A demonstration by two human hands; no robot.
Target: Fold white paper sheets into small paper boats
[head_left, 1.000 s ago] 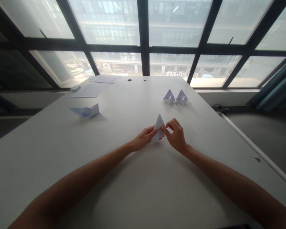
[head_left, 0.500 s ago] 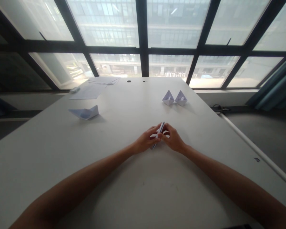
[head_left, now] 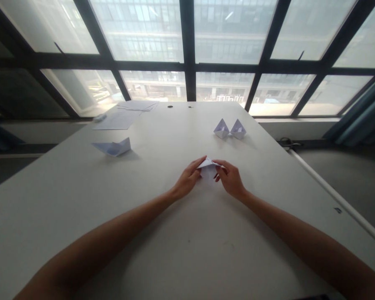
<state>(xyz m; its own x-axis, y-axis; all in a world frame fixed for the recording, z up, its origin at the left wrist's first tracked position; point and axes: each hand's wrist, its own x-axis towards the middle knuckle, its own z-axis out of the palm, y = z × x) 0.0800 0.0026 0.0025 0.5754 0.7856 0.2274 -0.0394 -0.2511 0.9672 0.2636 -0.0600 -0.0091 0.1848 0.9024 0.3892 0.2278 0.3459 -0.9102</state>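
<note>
A small folded white paper piece (head_left: 208, 166) is held just above the white table (head_left: 162, 233), between both my hands. My left hand (head_left: 189, 180) pinches its left side with thumb and fingers closed on it. My right hand (head_left: 229, 179) pinches its right side the same way. The paper's flaps are spread apart sideways between the two hands.
A finished paper boat (head_left: 113, 147) lies at the left. Two small folded paper boats (head_left: 229, 128) stand side by side at the far right. Loose sheets of paper (head_left: 121, 116) lie at the far left corner under the large window. The table's right edge drops to the floor.
The paper stood as an upright triangle a second ago, then was pressed flat edge-on between my hands. Now both hands have drawn its sides apart.
</note>
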